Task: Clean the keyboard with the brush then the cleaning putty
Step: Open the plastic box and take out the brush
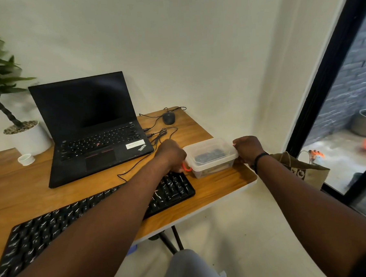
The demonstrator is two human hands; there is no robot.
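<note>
A black keyboard (55, 227) with white streaks on its keys lies along the wooden desk's front edge, partly under my left forearm. Behind its right end stands a clear plastic container (210, 157) with a lid, and something dark blue shows inside it. My left hand (171, 156) is curled at the container's left end, with a small orange loop (187, 167) showing beside its fingers. My right hand (248, 148) grips the container's right edge. I see no brush.
An open black laptop (92, 126) stands behind the keyboard, with a wired mouse (168, 118) and cables to its right. A potted plant (27, 136) and a small white cap (26, 159) sit at the left. A brown paper bag (302, 168) hangs off the desk's right end.
</note>
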